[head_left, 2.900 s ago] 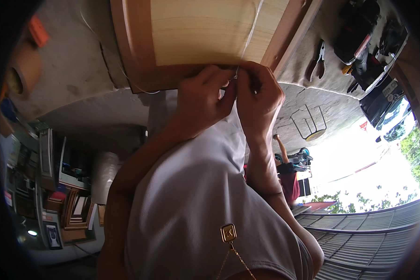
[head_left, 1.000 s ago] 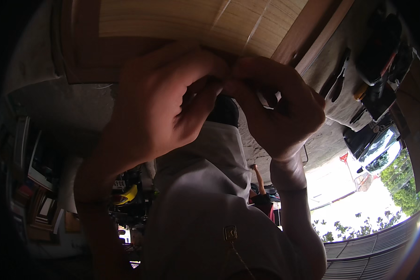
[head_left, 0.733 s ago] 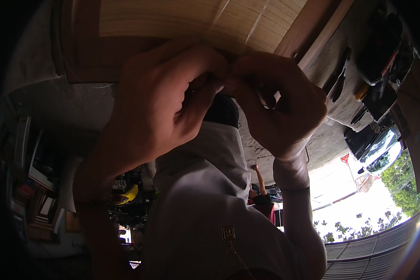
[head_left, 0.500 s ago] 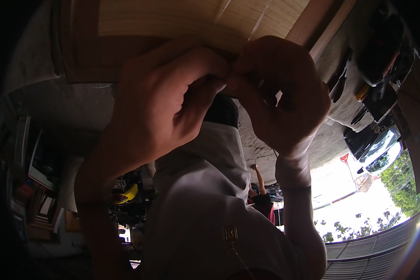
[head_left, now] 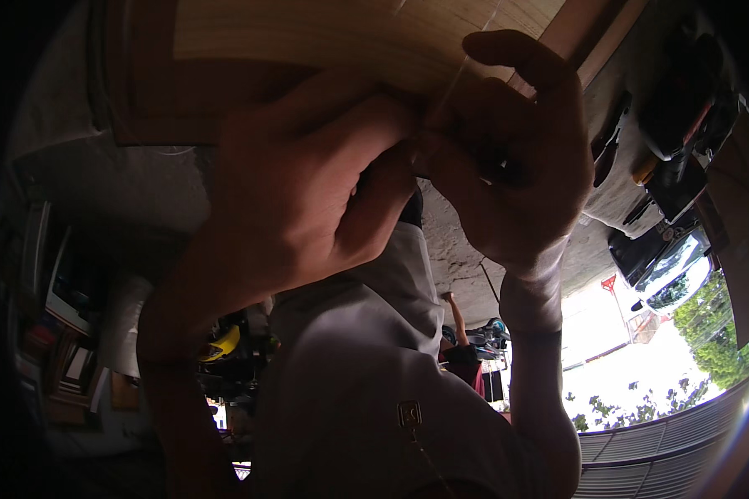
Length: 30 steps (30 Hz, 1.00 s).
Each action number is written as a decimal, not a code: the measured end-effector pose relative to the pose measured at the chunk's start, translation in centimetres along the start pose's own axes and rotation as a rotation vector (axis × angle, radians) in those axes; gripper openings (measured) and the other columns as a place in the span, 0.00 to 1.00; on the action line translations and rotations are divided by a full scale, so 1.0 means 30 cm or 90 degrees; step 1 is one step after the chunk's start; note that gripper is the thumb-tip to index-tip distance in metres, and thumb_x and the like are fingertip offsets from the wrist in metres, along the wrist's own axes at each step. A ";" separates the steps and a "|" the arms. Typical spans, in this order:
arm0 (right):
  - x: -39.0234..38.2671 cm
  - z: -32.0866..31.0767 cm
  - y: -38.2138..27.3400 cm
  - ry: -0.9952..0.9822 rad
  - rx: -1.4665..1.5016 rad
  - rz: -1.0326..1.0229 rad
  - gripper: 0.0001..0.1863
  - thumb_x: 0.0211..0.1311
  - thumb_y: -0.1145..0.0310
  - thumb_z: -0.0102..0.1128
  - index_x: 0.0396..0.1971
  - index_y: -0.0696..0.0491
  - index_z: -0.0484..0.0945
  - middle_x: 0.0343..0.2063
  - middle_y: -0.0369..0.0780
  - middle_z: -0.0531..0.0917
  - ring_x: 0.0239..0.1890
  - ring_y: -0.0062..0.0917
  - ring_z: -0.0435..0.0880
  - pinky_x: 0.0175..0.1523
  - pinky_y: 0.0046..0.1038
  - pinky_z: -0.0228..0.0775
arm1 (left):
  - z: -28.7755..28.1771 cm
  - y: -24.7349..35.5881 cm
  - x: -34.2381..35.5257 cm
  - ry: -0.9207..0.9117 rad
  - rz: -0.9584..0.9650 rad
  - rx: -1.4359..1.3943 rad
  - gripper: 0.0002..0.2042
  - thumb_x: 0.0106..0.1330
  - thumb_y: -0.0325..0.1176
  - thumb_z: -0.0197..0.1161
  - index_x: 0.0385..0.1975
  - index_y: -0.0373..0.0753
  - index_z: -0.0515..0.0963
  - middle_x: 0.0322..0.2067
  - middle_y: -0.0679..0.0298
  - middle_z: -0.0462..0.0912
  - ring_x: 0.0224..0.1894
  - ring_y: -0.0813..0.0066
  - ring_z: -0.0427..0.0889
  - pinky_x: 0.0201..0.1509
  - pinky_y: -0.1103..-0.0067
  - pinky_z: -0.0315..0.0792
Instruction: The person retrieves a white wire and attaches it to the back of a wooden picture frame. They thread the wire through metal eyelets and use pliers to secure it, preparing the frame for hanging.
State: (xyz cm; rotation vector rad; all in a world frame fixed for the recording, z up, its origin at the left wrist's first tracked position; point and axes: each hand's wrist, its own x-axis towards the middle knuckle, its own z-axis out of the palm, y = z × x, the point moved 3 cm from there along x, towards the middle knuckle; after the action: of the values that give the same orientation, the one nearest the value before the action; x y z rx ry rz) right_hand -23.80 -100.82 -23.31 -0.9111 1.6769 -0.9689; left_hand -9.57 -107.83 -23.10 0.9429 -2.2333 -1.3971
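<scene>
A wooden panel with a brown frame (head_left: 150, 91) lies just beyond my hands, its light board (head_left: 308, 37) in shadow below my fingers. A thin, clear thread (head_left: 480, 41) runs across the panel down to where my fingertips meet. My left hand (head_left: 308, 191) is closed in a pinch at that spot. My right hand (head_left: 516, 158) presses thumb and fingers together against the left fingertips, one finger raised and curved beside the thread. The exact grip on the thread is hidden in the dark between the hands.
Rough grey floor (head_left: 458, 249) surrounds the panel. On the right lie dark bags or tools (head_left: 674, 175), with a parked car (head_left: 678, 270) farther off. Framed pieces (head_left: 75, 366) lean at the left. Another person's leg (head_left: 456, 316) and a yellow-fronted motorbike (head_left: 222, 343) are behind.
My right hand has lifted one finger out of its closed pinch, up alongside the thread. My left hand has shifted slightly right and turned, its fingers folding tighter.
</scene>
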 end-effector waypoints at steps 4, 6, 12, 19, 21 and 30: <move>0.006 -0.013 -0.012 -0.031 0.074 0.006 0.34 0.49 0.87 0.62 0.59 0.65 0.60 0.26 0.37 0.82 0.26 0.11 0.79 0.29 0.10 0.66 | 0.013 0.007 -0.001 0.016 -0.020 0.019 0.04 0.53 0.20 0.65 0.28 0.35 0.79 0.19 0.66 0.75 0.17 0.81 0.73 0.19 0.83 0.63; 0.008 -0.006 -0.007 -0.027 0.065 -0.005 0.34 0.50 0.88 0.60 0.59 0.66 0.59 0.27 0.39 0.82 0.27 0.14 0.81 0.31 0.12 0.69 | 0.014 0.016 -0.002 0.015 -0.045 0.036 0.05 0.53 0.21 0.65 0.29 0.35 0.79 0.19 0.66 0.74 0.17 0.82 0.72 0.18 0.83 0.63; -0.003 0.011 0.045 0.007 0.200 -0.034 0.34 0.52 0.90 0.57 0.61 0.67 0.55 0.29 0.43 0.82 0.30 0.21 0.84 0.35 0.17 0.76 | 0.021 0.028 -0.007 -0.002 -0.089 0.049 0.06 0.54 0.22 0.65 0.30 0.37 0.78 0.19 0.68 0.74 0.15 0.83 0.68 0.18 0.83 0.60; 0.003 -0.007 0.029 -0.049 0.074 -0.013 0.33 0.53 0.88 0.58 0.60 0.66 0.57 0.32 0.42 0.83 0.31 0.19 0.84 0.33 0.14 0.74 | 0.020 0.003 -0.023 0.004 -0.077 -0.010 0.05 0.56 0.21 0.64 0.30 0.36 0.77 0.21 0.69 0.74 0.16 0.85 0.67 0.18 0.84 0.57; 0.009 -0.009 0.004 -0.055 0.012 -0.026 0.29 0.53 0.87 0.60 0.56 0.66 0.64 0.38 0.44 0.82 0.30 0.17 0.84 0.30 0.13 0.73 | 0.020 0.001 -0.027 0.015 -0.071 -0.018 0.05 0.56 0.20 0.64 0.31 0.36 0.78 0.21 0.69 0.74 0.16 0.86 0.67 0.18 0.84 0.57; 0.001 -0.002 -0.033 -0.023 -0.161 -0.096 0.14 0.50 0.85 0.65 0.39 0.66 0.78 0.56 0.49 0.73 0.29 0.15 0.84 0.26 0.12 0.71 | 0.013 -0.002 -0.033 0.013 -0.044 -0.007 0.06 0.57 0.19 0.65 0.33 0.35 0.79 0.23 0.65 0.76 0.20 0.81 0.73 0.23 0.82 0.63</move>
State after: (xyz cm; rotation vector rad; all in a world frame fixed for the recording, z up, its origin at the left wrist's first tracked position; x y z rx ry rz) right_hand -23.72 -101.25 -22.42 -1.2311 1.7457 -0.8451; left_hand -9.07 -106.91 -23.26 1.0347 -2.1957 -1.4200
